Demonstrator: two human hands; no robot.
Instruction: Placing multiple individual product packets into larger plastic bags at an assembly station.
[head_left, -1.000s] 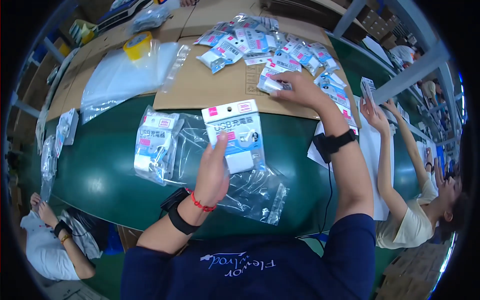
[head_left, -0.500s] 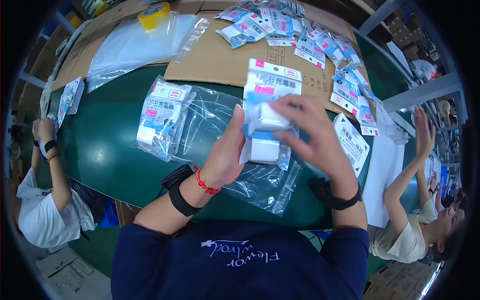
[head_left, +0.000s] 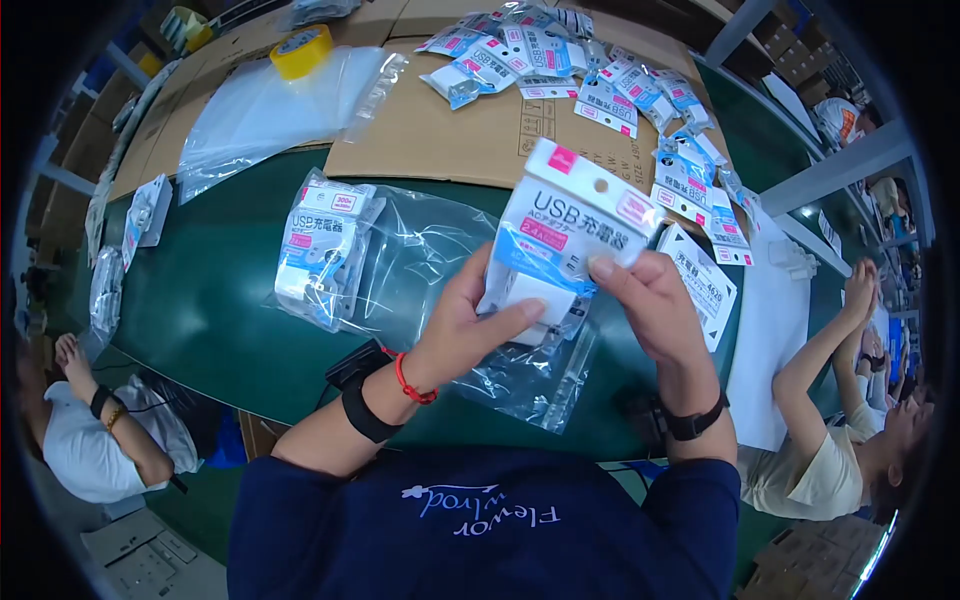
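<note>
Both my hands grip a packaged charger (head_left: pixel 570 232) in front of me, its white, pink and blue header card tilted up. My left hand (head_left: pixel 470 325) holds the lower left side, thumb across the front over the white plug body. On the right edge, my right hand (head_left: pixel 660 300) pinches the pack with its thumb on the front. Whether more packs are stacked behind it is hidden. Beneath lies a clear plastic bag (head_left: pixel 410 235), flat on the green table. Several charger packs (head_left: pixel 325 250) form a stack at the bag's left end; I cannot tell whether they are inside.
A pile of charger packs (head_left: pixel 540 50) covers the cardboard (head_left: pixel 430 140) at the back. Yellow tape (head_left: pixel 301 52) rests on clear bags (head_left: pixel 270 110). A white printed label (head_left: pixel 700 285) lies right. Co-workers sit left (head_left: pixel 110 440) and right (head_left: pixel 815 440).
My right hand has come down from over the pack to its right edge. The pack has tilted and shifted right, its printed front now in plain view.
</note>
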